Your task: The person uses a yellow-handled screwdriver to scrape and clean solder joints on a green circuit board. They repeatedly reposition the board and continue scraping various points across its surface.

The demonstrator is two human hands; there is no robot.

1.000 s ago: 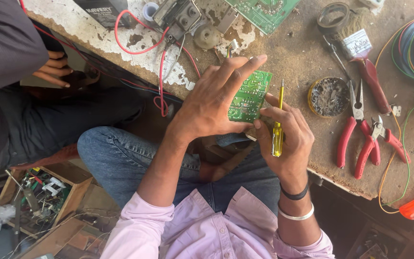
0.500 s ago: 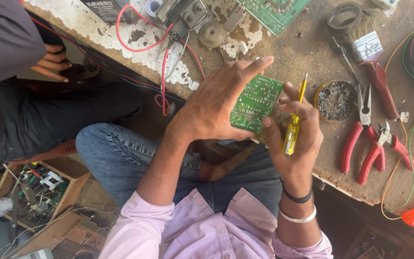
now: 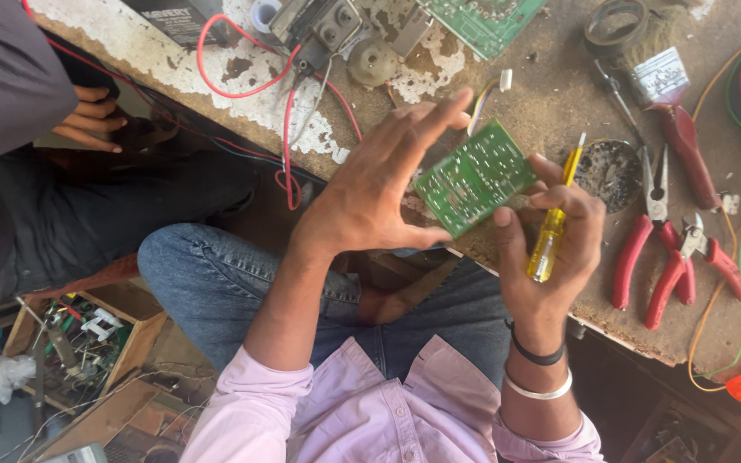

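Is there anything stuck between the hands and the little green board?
Nothing visible. The left hand and the right hand both touch the green circuit board directly; the right hand also grips a yellow screwdriver beside it.

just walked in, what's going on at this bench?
A person seated at a worn workbench holds a small green circuit board up in the left hand. The right hand grips a yellow-handled screwdriver and also touches the board's edge. Red-handled pliers and cutters lie on the bench to the right. Another person's hand rests at the upper left.
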